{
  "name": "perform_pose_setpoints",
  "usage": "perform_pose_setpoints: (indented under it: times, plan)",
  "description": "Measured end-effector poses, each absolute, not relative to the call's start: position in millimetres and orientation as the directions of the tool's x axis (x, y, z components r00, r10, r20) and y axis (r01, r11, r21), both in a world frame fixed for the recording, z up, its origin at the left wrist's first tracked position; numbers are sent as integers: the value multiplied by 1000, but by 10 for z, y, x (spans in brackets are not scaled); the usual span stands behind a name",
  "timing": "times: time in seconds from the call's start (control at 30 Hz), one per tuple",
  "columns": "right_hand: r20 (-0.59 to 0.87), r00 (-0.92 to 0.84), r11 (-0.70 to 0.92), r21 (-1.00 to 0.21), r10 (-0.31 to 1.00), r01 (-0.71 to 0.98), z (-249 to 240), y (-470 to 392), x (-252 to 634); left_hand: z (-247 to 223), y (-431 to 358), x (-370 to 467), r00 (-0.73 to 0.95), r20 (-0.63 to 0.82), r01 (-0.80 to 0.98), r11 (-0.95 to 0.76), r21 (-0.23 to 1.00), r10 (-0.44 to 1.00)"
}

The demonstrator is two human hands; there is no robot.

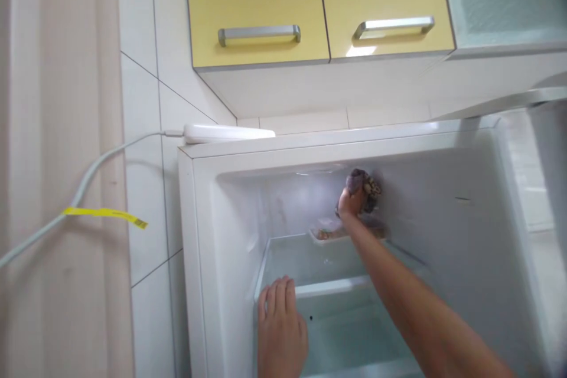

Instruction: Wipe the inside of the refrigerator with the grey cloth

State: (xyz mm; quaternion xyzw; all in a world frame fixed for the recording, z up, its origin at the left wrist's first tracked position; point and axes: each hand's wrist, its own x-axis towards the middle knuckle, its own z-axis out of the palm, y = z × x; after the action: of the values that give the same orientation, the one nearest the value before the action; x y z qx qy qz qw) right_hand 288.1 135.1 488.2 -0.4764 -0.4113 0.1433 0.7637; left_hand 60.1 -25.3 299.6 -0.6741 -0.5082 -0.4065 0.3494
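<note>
Deep inside the open fridge (201, 248), my right hand (351, 202) is closed around a bunched cloth (357, 180), dark purple-grey with a spotted pale part. The cloth is up against the back of the compartment, near the right side wall. My left hand (282, 328) lies with its fingers stretched over the front edge of the upper glass shelf (330, 287), at the left; its thumb is apart from the fingers. A white tray with brownish contents (325, 235) sits at the back of this shelf, partly hidden by my right forearm.
A lower glass shelf (349, 331) lies beneath. Yellow cabinets (257, 0) with metal handles hang above the fridge. A white device (228, 133) with a cable (88, 180) rests on the fridge top. The fridge door (551, 147) stands swung out at the right.
</note>
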Motion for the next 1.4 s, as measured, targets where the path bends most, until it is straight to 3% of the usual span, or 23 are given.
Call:
perform_pose_setpoints:
  times: [0.17, 0.3, 0.37, 0.5, 0.63, 0.83, 0.97, 1.17, 1.3, 1.4]
  plan:
    - [495, 640, 318, -869, 587, 380, 4952, 1980, 2809, 2903, -163, 603, 183, 921, 964, -246, -99, 344]
    - [558, 561, 188, -791, 612, 582, 4875, 2234, 2364, 2810, -79, 603, 152, 924, 967, -248, -65, 351]
    - [650, 417, 203, -662, 635, 722, 4826, 2285, 2061, 2776, -47, 601, 147, 924, 968, -244, -61, 353]
    - [770, -132, 420, -188, 624, 888, 4762, 2292, 1544, 2738, -8, 590, 158, 920, 975, -204, -88, 358]
    - [667, -530, 576, 182, 523, 797, 4718, 2240, 1410, 2713, 13, 573, 173, 924, 975, -189, -113, 341]
    - [437, -773, 639, 442, 460, 630, 4404, 2129, 1715, 2720, 7, 579, 159, 928, 970, -226, -84, 337]
    - [328, -812, 647, 491, 483, 584, 4249, 2066, 1765, 2749, -14, 594, 155, 930, 967, -244, -74, 334]
    - [390, -780, 635, 455, 488, 625, 4436, 2059, 1833, 2732, 5, 569, 168, 922, 974, -200, -103, 348]
    - [577, -586, 521, 298, 569, 800, 4583, 2107, 2129, 2701, 48, 539, 190, 917, 974, -182, -132, 350]
    - [709, -265, 324, 55, 653, 944, 4684, 2177, 2432, 2705, 59, 528, 191, 920, 972, -194, -130, 343]
